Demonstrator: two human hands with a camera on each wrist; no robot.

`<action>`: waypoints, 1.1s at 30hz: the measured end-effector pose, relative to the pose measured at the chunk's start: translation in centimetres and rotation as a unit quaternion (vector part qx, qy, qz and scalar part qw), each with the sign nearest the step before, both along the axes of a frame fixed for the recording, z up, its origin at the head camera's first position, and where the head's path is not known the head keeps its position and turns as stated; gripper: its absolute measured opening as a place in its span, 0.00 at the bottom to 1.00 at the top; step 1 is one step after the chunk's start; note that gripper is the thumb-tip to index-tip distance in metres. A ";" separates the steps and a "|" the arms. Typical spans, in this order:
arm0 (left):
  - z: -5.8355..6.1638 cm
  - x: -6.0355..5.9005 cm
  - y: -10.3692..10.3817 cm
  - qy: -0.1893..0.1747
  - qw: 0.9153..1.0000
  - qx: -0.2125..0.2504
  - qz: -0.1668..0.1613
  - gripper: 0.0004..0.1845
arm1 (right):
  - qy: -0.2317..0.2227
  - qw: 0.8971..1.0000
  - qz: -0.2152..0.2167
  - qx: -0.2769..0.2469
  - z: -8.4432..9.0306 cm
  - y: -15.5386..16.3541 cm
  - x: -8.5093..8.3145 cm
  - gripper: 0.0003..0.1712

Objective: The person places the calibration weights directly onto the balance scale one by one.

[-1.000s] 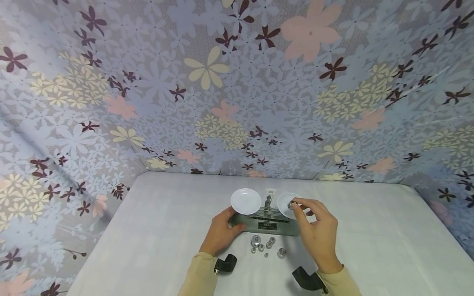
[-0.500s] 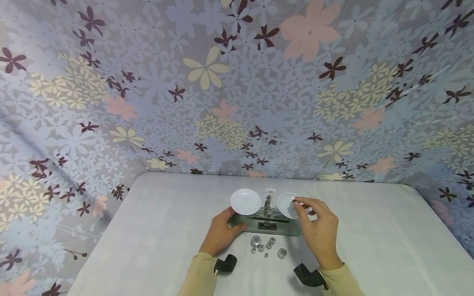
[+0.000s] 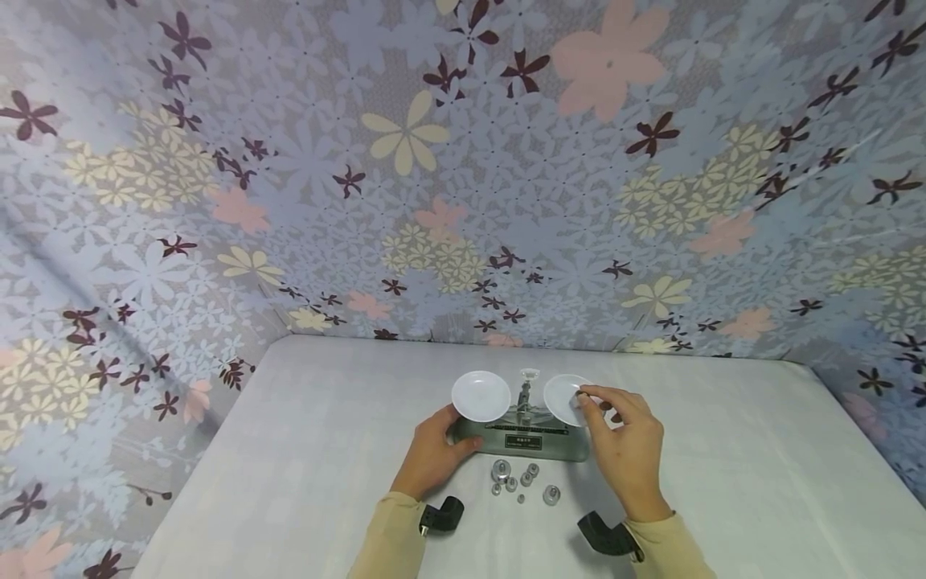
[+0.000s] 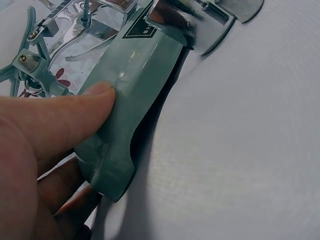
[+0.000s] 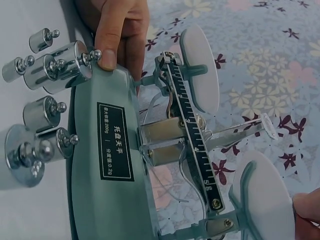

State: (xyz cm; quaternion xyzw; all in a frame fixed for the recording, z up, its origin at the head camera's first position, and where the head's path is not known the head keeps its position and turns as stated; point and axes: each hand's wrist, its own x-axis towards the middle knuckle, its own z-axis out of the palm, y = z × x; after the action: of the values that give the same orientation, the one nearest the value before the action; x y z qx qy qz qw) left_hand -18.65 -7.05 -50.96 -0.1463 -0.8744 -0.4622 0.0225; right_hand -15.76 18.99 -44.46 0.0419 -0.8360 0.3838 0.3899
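Note:
A green tray balance (image 3: 492,440) with two white pans stands on the table. My left hand (image 3: 432,452) grips the left end of its base, thumb (image 4: 97,100) on the front face and fingers behind. Over the right pan (image 3: 559,396), my right hand (image 3: 628,452) pinches a small metal weight (image 3: 581,394), mostly hidden by thumb and forefinger. Only part of this hand shows past the pan's rim in the right wrist view. The left pan (image 3: 481,396) holds nothing. Several knobbed metal weights (image 5: 42,112) stand in front of the base.
One weight (image 3: 551,494) stands apart at the right of the group. The white-covered table (image 3: 325,450) reaches back to a flower-patterned backdrop (image 3: 434,241). Black wrist cameras (image 3: 609,536) sit on both wrists.
My right hand has shifted slightly right over the right pan, and the weight in it shows less than before. My left hand keeps its grip on the base.

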 end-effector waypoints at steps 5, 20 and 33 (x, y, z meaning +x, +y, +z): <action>0.0 -0.2 0.0 0.000 1.000 0.002 -0.002 0.31 | 0.009 1.000 0.001 0.003 -0.2 0.3 -0.3 0.06; 0.4 -0.2 0.1 -0.013 1.000 0.016 -0.004 0.32 | -0.004 1.000 -0.009 0.007 -0.6 0.6 -0.6 0.06; 0.0 -0.2 0.1 -0.014 1.000 0.009 -0.001 0.32 | -0.020 1.000 -0.017 0.015 -1.1 1.0 -0.7 0.06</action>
State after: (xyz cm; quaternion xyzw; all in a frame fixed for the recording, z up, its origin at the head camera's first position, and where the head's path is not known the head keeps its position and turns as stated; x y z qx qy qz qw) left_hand -18.80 -6.96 -50.98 -0.1407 -0.8703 -0.4718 0.0112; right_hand -16.42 19.96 -45.54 0.0258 -0.8502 0.3651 0.3785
